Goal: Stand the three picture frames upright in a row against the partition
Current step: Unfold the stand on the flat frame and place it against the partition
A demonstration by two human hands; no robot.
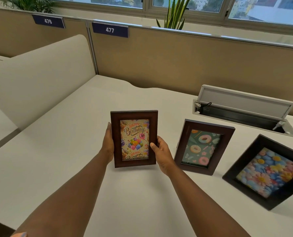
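Note:
A brown birthday frame point(134, 115) with balloons on its picture is held upright over the middle of the white desk point(65, 159). My left hand point(108, 144) grips its left edge and my right hand point(161, 151) grips its right edge. To its right stands a brown donut frame point(204, 124), leaning back on its own stand. Further right a dark flower frame point(245, 161) sits tilted near the desk's right side. The tan partition point(176, 62) runs along the back of the desk, well behind all three frames.
An open cable box point(245, 101) with a raised white lid is set into the desk at the back right, between the frames and the partition. A cream side divider point(39, 77) borders the desk on the left. Plants and windows lie beyond the partition.

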